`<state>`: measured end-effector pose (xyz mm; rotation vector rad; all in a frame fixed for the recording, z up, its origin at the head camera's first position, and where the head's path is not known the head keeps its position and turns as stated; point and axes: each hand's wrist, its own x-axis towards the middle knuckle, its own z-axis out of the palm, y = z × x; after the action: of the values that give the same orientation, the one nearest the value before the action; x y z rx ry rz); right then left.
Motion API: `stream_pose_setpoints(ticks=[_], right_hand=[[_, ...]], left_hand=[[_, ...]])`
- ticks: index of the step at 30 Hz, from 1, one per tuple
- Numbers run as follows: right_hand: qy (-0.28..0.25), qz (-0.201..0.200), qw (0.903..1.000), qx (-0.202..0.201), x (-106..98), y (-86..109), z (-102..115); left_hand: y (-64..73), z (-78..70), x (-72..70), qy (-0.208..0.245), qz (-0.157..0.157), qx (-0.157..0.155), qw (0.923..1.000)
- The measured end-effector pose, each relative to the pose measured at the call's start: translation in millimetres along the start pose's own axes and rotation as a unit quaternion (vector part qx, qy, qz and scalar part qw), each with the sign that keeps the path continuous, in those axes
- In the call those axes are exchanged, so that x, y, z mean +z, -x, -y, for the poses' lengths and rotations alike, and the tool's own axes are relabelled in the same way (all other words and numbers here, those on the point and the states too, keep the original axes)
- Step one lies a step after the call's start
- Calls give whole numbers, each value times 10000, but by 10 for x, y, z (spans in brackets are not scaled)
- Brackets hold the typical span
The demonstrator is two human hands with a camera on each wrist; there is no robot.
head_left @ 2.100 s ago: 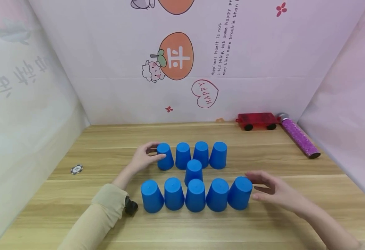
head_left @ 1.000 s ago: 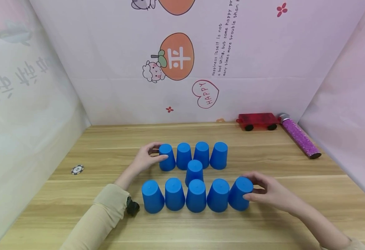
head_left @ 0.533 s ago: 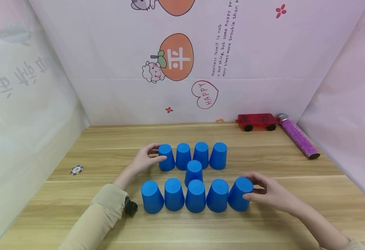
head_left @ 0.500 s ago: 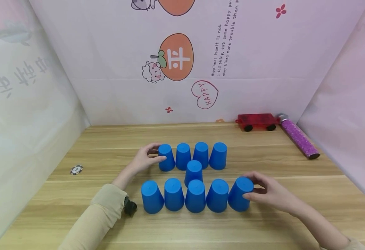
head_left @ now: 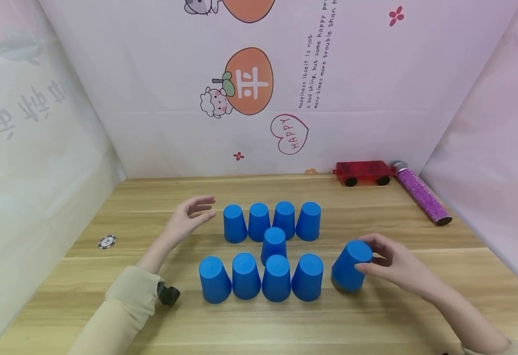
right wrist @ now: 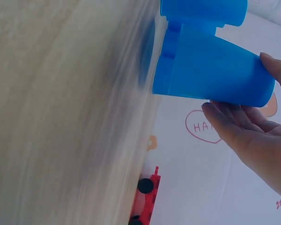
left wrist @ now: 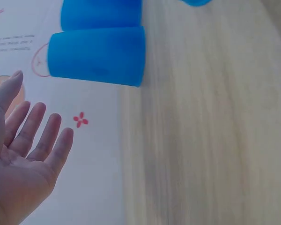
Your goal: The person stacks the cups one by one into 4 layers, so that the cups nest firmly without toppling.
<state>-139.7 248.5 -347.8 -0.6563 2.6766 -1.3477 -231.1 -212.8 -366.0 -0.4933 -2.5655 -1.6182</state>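
Note:
Several blue cups stand upside down on the wooden table. My right hand (head_left: pixel 402 264) grips one blue cup (head_left: pixel 351 266) near its closed top, between thumb and fingers. That cup is raised slightly off the table, to the right of the front row (head_left: pixel 278 278); the right wrist view shows a gap under its rim. My left hand (head_left: pixel 189 217) is open, apart from the leftmost cup of the back row (head_left: pixel 235 224), and holds nothing. A single cup (head_left: pixel 274 244) stands between the two rows. In the left wrist view, the left hand's fingers (left wrist: pixel 33 133) are spread below the nearest cup (left wrist: pixel 97 56).
At the back right sit a red toy wagon (head_left: pixel 362 171) and a purple glittery cylinder (head_left: pixel 423 195) with a silver end. A poker chip (head_left: pixel 107 241) lies at the left. Printed sheets (head_left: pixel 352 88) wall the table at the back and sides.
My right hand has lifted the rightmost front cup and carried it a little to the right. My left hand has let go of the leftmost back cup and drawn away to the left.

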Motion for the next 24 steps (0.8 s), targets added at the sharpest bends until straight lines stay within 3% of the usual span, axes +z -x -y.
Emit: stream_pose_setpoints(ticks=[8, 15, 21, 24], right_hand=[[-59, -683, 9970, -357, -78, -37, -13], [141, -1161, 9931, -111, -134, -184, 53], [114, -1289, 9916, 22, -135, -395, 130], [-34, -1280, 9918, 63, -123, -508, 169]], left_hand=[[298, -158, -87, 38, -385, 194, 9991], [645, -325, -117, 120, -698, 147, 9974], [876, -477, -76, 202, -1200, 112, 9925], [968, -546, -37, 156, -1273, -3, 9917]])
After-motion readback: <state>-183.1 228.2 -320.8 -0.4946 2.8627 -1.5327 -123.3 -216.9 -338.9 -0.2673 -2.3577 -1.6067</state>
